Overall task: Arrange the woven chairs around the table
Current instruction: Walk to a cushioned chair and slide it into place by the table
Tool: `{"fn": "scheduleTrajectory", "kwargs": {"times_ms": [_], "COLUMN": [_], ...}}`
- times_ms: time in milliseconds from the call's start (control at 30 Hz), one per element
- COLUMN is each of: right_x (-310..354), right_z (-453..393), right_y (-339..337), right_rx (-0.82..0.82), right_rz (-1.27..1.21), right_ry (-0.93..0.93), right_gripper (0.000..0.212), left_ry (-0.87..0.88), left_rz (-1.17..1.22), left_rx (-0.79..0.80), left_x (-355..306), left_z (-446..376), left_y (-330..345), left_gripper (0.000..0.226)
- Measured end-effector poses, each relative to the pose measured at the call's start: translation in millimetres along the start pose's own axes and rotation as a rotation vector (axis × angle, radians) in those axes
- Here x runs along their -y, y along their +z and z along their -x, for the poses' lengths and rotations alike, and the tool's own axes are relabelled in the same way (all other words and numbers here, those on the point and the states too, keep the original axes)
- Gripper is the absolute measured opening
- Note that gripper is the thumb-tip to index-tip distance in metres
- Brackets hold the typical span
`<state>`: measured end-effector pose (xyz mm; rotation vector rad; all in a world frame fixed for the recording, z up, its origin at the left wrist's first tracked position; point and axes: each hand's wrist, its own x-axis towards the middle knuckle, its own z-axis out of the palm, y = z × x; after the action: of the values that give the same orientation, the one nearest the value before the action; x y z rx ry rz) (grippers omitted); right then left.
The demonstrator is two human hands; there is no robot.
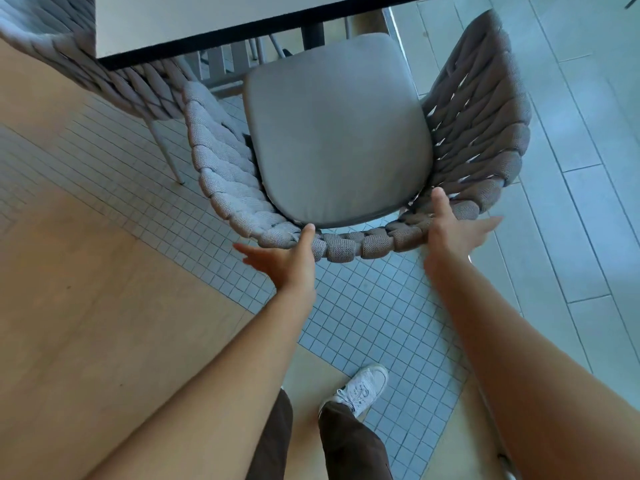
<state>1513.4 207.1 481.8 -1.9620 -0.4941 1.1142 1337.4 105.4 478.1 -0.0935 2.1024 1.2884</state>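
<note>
Both hands on the back rim of the chair [332, 140], centre of frame. Left hand [289, 261] on the rim's lower-left curve, thumb hooked over the top, fingers [247, 252] splayed out and off the weave. Right hand [450, 237] on the lower-right curve, thumb up on the rim, fingers [485, 225] spread loose behind the back. Neither hand is clenched: palms braced on the rim, nothing gripped. Reads as a push, not a lift.

Two hands spaced wide on the rim makes sense to me: keeps the chair from yawing as it slides. Chair faces the table [207, 26] at top of frame; front of the cushion [336, 133] sits just under the table edge, so it looks nearly tucked in.

Second chair [69, 53] upper left, at the adjacent side, its weave close to this chair's left arm. Watch for contact there if I push further.

Floor [363, 306] is tile under the chair; legs may catch on grout.
</note>
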Motion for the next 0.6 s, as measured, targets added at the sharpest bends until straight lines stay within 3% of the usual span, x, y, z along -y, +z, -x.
{"fn": "scheduleTrajectory", "kwargs": {"times_ms": [67,133,200,467,533,600], "right_x": [2.0,-1.6,-5.0,-14.5,-11.4,-11.8], "right_z": [-4.0,-5.0,-4.8,-1.5,2.3,11.1], "right_y": [4.3,6.2,6.6,2.5,-3.9,-16.5], "right_rx": [0.062,0.073,0.089,0.101,0.084,0.071], "right_rz": [-0.293,-0.38,-0.416,-0.369,-0.16,0.167], "right_ry": [0.189,0.143,0.098,0.147,0.093,-0.181], "right_gripper": [0.097,0.07,0.059,0.07,0.076,0.086], "left_ry": [-0.145,-0.152,-0.146,-0.121,-0.111,-0.082], "left_rz": [0.279,0.358,0.368,0.332,0.247,0.039], "left_rx": [0.099,0.15,0.176,0.175,0.183,0.19], "left_x": [-0.9,-2.5,-3.7,-0.2,0.0,-0.7], "left_z": [-1.8,-5.1,-6.0,-7.8,-8.3,-7.8], "left_y": [3.0,3.6,2.5,-6.7,-12.3,-24.1], "left_gripper": [0.114,0.091,0.082,0.081,0.081,0.089]}}
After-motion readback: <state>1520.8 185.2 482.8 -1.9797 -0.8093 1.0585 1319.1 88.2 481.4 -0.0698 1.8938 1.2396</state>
